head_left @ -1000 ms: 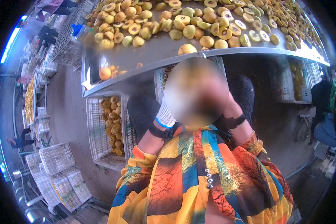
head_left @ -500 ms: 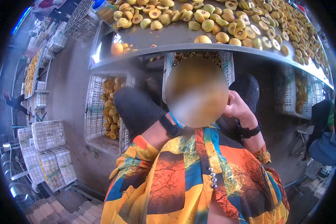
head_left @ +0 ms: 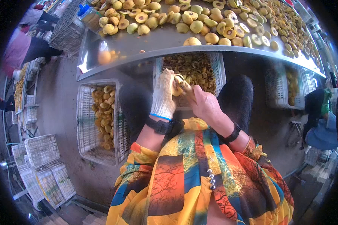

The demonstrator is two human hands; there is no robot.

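Observation:
My left hand [head_left: 163, 93], in a pale knitted glove with a blue cuff edge, is closed around a yellow peach half [head_left: 175, 90]. My bare right hand [head_left: 207, 104] grips a pitting tool [head_left: 189, 91] with a light handle and a curved metal end. That curved end meets the fruit. Both hands come together in front of my body, above my lap. Just beyond them a white plastic crate [head_left: 219, 71] holds many brownish scraps. Halved yellow peaches [head_left: 210, 23] lie heaped on the metal table [head_left: 154, 43] past the crate.
To my left stands a white crate [head_left: 97, 159] partly filled with peach halves. Another crate [head_left: 276, 90] sits under the table at right. Stacked crates [head_left: 43, 150] stand at far left. A blue-lidded container [head_left: 89, 15] rests on the table. Other people [head_left: 22, 52] are at the upper left.
The view has shifted slightly. A round blur covered my left hand and part of my right; now both show, holding the peach half and the tool. A person has come into view at upper left.

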